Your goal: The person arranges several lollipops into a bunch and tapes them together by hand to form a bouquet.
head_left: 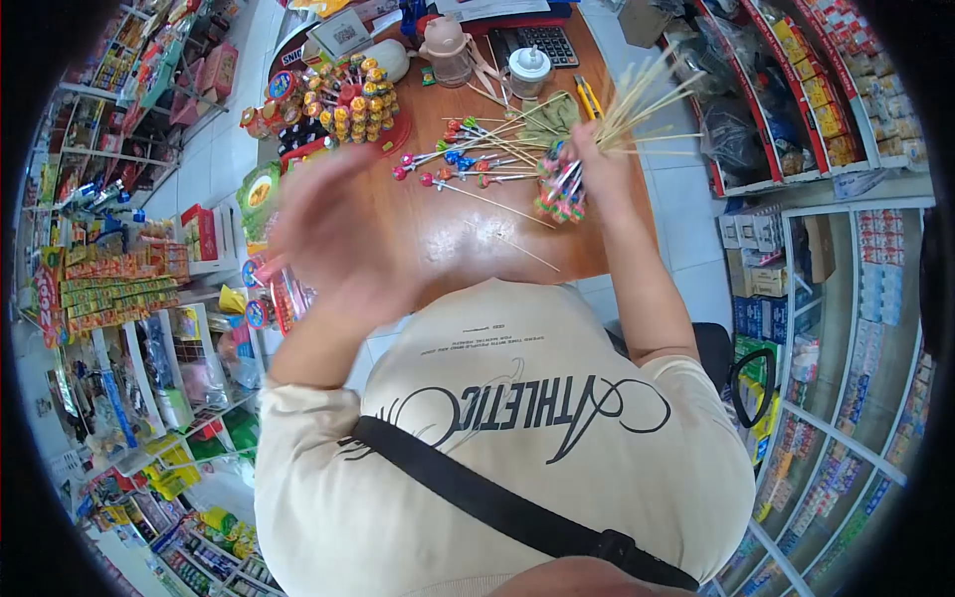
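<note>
My right hand (597, 164) is closed around a bunch of lollipops (562, 184) on long thin sticks; the candy heads hang low on the near side and the sticks fan out to the upper right. My left hand (338, 234) is raised over the table's left edge, smeared by motion, its fingers too blurred to make out. Between the hands, loose lollipops (463, 159) with red, blue and green wrappers lie on the wooden table (477, 239), with thin sticks among them. A green cloth (547, 117) lies beside them.
A round stand of yellow-wrapped lollipops (353, 99) stands at the back left. Behind are a pink cup (448, 55), a white-lidded jar (529, 72), a calculator (552, 45) and a yellow cutter (589, 98). Stocked shelves (836, 214) flank both sides.
</note>
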### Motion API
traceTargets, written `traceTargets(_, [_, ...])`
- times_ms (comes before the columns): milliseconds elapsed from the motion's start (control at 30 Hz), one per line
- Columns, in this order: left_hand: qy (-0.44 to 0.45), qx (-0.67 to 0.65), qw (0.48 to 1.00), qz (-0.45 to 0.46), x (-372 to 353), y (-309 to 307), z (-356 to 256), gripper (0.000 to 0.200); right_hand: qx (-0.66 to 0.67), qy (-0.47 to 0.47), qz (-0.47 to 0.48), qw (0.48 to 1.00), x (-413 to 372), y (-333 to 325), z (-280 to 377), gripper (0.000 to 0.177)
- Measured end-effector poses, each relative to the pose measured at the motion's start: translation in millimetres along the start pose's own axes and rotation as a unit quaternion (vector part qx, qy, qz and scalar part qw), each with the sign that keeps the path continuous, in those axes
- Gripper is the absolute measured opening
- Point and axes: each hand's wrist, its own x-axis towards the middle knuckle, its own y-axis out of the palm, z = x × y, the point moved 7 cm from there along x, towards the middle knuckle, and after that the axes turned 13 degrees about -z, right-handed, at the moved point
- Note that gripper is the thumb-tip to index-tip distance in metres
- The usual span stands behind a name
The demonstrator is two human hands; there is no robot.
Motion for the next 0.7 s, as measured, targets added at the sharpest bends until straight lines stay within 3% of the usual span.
traceTargets(33, [0.009, -0.143, 0.986, 0.085, -5.3, 43.8, 38.0, 0.089, -0.016, 0.024, 0.019, 0.999, -12.5, 7.9, -3.9, 0.020])
traceTargets(67, [-0.093, -0.166, 0.970, 0.152, -20.6, 74.1, 63.8, 0.110, -0.033, 0.047, 0.039, 0.998, -23.5, 15.5, -7.1, 0.019])
traceTargets(133, [-0.198, -0.130, 0.941, 0.243, -39.6, 117.3, 92.0, 0.129, -0.051, 0.080, 0.124, 0.988, -42.8, 33.8, -10.0, 0.014])
traceTargets(167, [-0.208, -0.149, 0.933, 0.253, -35.8, 128.5, 95.1, 0.130, -0.060, 0.097, 0.168, 0.979, -48.9, 44.5, -11.8, 0.014])
traceTargets(300, [-0.228, -0.230, 0.905, 0.276, -23.3, 145.7, 100.0, 0.131, -0.076, -0.166, 0.170, 0.968, -53.2, 71.6, 0.9, 0.022])
traceTargets(333, [-0.231, -0.253, 0.897, 0.279, -22.8, 147.0, 99.0, 0.129, -0.082, -0.126, 0.191, 0.970, -52.4, 74.2, -1.8, 0.021])
traceTargets(400, [-0.258, -0.238, 0.899, 0.263, -17.9, 144.7, 100.3, 0.115, -0.094, -0.041, 0.231, 0.968, -52.4, 76.7, -10.3, 0.019])
traceTargets(533, [-0.306, -0.243, 0.891, 0.231, -10.3, 142.0, 109.6, 0.079, -0.130, -0.083, 0.243, 0.958, -53.0, 93.8, 15.3, 0.016])
traceTargets(567, [-0.293, -0.252, 0.898, 0.210, -5.4, 138.7, 105.4, 0.054, -0.127, -0.061, 0.261, 0.955, -53.6, 96.1, 13.6, 0.016])
traceTargets(633, [-0.343, -0.273, 0.872, 0.216, -4.5, 135.6, 115.0, 0.047, -0.135, 0.012, 0.280, 0.950, -53.5, 99.3, 1.2, 0.016])
traceTargets(700, [-0.390, -0.280, 0.855, 0.197, -4.7, 131.0, 117.8, 0.039, -0.108, 0.021, 0.274, 0.956, -52.4, 102.7, 1.9, 0.017])
